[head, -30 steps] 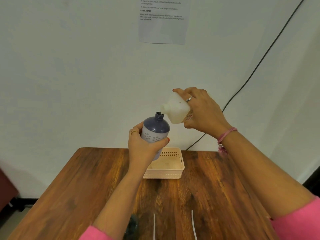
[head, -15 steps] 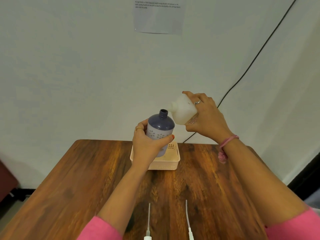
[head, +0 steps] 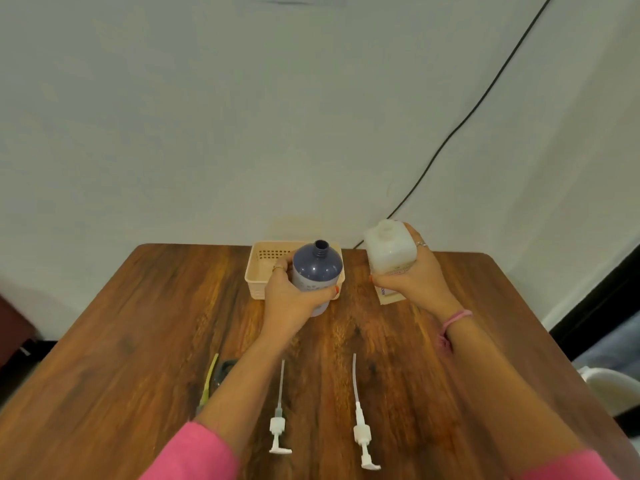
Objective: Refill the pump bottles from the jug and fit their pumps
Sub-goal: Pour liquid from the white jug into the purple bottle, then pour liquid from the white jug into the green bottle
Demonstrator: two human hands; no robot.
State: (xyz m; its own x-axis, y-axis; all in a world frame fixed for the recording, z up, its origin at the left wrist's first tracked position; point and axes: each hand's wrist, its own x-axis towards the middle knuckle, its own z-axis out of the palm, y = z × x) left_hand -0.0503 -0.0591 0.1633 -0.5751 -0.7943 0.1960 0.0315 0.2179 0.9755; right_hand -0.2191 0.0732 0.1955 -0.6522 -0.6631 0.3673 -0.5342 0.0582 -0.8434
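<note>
My left hand (head: 289, 299) grips a dark blue pump bottle (head: 316, 270), upright with its neck uncapped, just above the wooden table (head: 138, 323) in front of the basket. My right hand (head: 414, 282) holds the translucent white jug (head: 389, 249) upright to the right of the bottle, its mouth uncapped. Two white pumps with long dip tubes lie near the table's front edge: one (head: 278, 424) on the left and one (head: 362, 433) on the right.
A beige perforated basket (head: 258, 271) stands at the table's far edge behind the blue bottle. A yellow-green handled tool (head: 207, 386) and a dark object lie beside my left forearm. A black cable (head: 467, 116) runs down the wall. A white object (head: 609, 393) sits off the table's right side.
The jug has swung from tilted over the bottle's neck to upright and moved right. Both hands have lowered toward the table. The view has tipped down, showing the pumps.
</note>
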